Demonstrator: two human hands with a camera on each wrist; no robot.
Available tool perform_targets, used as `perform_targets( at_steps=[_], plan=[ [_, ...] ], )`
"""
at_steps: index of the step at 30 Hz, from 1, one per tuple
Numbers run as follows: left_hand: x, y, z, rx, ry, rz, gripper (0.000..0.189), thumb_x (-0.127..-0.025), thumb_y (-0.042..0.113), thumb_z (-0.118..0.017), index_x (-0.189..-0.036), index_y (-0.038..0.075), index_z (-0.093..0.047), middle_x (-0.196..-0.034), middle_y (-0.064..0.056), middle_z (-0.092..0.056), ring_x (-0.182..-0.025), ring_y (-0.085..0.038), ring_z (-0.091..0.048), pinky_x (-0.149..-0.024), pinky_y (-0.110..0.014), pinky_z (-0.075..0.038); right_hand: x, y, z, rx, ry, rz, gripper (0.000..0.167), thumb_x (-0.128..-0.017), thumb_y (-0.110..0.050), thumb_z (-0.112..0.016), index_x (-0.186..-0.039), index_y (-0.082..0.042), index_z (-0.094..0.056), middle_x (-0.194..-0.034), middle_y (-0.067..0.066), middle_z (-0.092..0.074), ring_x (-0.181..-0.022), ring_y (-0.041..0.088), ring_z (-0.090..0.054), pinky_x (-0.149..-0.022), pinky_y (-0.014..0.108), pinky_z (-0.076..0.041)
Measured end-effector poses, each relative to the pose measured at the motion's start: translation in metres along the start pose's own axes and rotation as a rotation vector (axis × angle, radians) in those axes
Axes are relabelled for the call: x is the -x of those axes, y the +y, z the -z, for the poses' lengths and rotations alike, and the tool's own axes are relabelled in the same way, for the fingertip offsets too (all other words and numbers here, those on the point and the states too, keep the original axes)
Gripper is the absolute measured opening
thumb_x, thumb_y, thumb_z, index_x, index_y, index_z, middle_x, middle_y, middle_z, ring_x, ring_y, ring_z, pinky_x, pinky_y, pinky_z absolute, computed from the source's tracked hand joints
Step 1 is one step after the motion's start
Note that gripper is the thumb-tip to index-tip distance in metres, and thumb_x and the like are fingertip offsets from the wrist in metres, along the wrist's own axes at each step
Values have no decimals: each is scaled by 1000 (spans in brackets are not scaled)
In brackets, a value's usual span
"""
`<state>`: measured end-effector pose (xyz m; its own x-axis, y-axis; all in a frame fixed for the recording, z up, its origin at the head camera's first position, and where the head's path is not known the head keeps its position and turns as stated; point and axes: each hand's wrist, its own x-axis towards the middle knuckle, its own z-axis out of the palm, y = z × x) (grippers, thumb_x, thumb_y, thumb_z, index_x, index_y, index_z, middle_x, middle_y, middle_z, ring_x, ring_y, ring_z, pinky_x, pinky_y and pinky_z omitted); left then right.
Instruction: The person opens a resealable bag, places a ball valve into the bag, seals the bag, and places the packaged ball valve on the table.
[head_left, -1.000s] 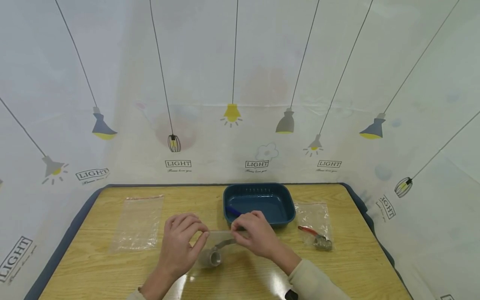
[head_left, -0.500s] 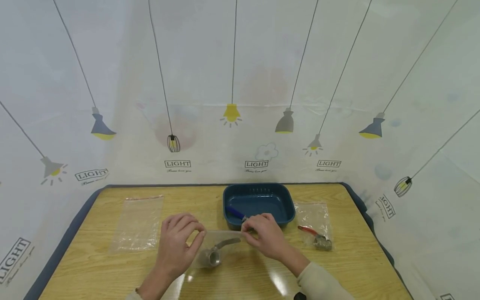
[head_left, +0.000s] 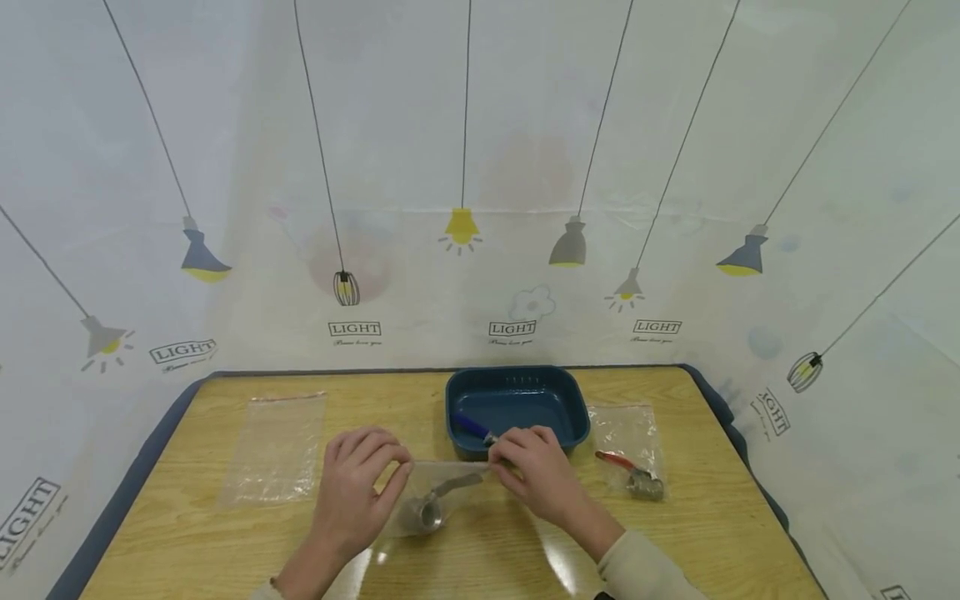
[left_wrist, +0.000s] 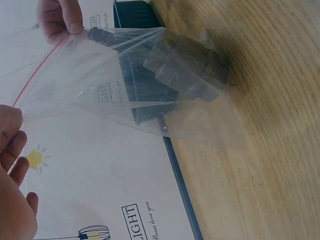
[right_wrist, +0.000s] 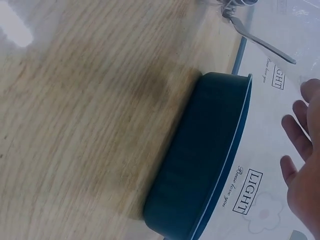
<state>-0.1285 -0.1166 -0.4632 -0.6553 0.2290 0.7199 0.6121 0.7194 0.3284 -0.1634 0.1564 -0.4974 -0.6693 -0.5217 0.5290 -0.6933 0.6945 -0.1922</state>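
Note:
My left hand [head_left: 356, 487] pinches one top corner of a see-through zip bag [left_wrist: 65, 85] with a red seal line. The opposite corner is pinched by my right hand [head_left: 536, 475]. Inside the bag lies a metal ball valve [left_wrist: 187, 65] with a grey lever. In the head view this valve sits low between the hands, its round opening facing the near side. The right wrist view shows the valve's lever [right_wrist: 262, 45] through the film. Beyond the right hand stands a dark blue tray [head_left: 540, 408], and a blue-handled piece [head_left: 472, 427] leans inside it.
On the wooden table [head_left: 247, 550] a flat see-through zip bag [head_left: 277, 450] lies at the left. At the right, a red-handled ball valve [head_left: 645, 485] lies at another zip bag [head_left: 630, 423]; whether in or on it, I cannot tell. A lamp-printed sheet [head_left: 420, 275] hangs behind.
My right hand has slid to the right along the bag's top edge, away from the left hand, uncovering more of the valve's lever and the blue-handled piece. The left hand has barely moved.

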Motion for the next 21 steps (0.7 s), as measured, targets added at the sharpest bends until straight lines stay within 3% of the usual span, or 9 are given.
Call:
perform_targets(
  at_steps=[13, 21],
  plan=[
    [1, -2, -1, -13, 2, 10, 12, -80, 14, -75, -80, 22, -67, -93, 7, -67, -101, -19, -58, -90, -43, -36, 7, 0, -6, 80, 53, 29, 3, -91, -27, -67, -92, -27, -65, -102, -7, -63, -101, 14, -60, -91, 42, -42],
    [0, -4, -1, -24, 5, 18, 13, -79, 12, -77, -80, 21, -66, -94, 7, -67, -101, -20, -58, -90, -44, -37, 7, 1, -10, 135, 102, 65, 5, -90, -27, -68, -94, -25, -66, -100, -7, -62, -97, 14, -59, -93, 42, -40]
  ],
)
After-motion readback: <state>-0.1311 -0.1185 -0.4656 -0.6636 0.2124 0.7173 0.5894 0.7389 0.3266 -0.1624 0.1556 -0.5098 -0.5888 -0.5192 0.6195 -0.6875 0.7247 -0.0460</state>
